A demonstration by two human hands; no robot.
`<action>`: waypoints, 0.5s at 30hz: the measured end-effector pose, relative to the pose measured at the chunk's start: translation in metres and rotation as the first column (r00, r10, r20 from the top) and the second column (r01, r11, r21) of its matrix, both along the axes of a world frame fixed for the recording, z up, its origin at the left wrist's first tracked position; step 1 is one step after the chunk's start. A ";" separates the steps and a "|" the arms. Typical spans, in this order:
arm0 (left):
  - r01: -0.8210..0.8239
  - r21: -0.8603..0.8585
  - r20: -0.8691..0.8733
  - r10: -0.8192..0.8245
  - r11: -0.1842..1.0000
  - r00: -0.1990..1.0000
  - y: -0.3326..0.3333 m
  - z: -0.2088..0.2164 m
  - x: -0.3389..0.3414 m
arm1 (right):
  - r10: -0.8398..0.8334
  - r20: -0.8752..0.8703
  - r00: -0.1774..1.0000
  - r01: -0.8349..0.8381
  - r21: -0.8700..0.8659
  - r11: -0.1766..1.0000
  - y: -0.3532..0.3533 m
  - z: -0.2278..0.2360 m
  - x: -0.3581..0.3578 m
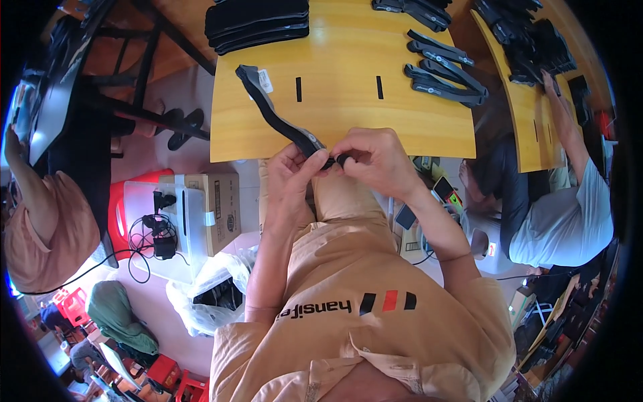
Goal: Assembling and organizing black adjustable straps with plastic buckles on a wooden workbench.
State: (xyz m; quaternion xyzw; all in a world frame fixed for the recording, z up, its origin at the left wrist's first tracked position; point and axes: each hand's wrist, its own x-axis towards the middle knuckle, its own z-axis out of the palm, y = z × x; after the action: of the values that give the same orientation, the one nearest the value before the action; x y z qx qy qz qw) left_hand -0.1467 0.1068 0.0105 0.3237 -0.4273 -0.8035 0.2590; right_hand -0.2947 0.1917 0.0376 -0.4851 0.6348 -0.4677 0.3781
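Note:
Both hands meet at the table's near edge over one end of a black fabric strap (273, 117). My left hand (298, 167) grips the strap near that end, thumb on top. My right hand (375, 159) pinches a short black end piece beside it; the fingers partly hide the detail. From my left hand the rest of the strap runs up and left across the yellow table (348, 60). By its far end lies a small white tag (265, 81). Two short black strips, a left strip (299, 90) and a right strip (380, 88), lie beyond my hands.
A stack of black straps (257, 25) lies at the far left of the table, several looped straps (447, 77) at the right. Left of my legs are a cardboard box (222, 211), a cable tangle (153, 234) and a plastic bag (218, 288). Co-workers sit on both sides.

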 end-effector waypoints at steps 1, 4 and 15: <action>-0.019 0.019 -0.028 0.019 1.000 0.999 0.000 -0.001 0.000 | -0.003 0.001 1.000 0.003 0.001 1.000 0.000 0.000 -0.003; 0.002 -0.022 0.002 -0.002 1.000 1.000 0.000 -0.001 0.001 | 0.049 0.155 0.987 -0.053 0.021 0.998 0.003 0.002 -0.007; -0.014 -0.045 0.038 0.016 0.999 0.999 -0.003 0.001 0.001 | 0.071 -0.177 0.982 -0.078 -0.037 0.996 0.002 0.010 -0.002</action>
State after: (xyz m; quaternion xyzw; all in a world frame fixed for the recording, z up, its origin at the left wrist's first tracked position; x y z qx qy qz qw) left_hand -0.1453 0.1040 0.0115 0.3365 -0.4478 -0.7852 0.2640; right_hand -0.2966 0.1932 0.0474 -0.5561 0.6367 -0.4224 0.3270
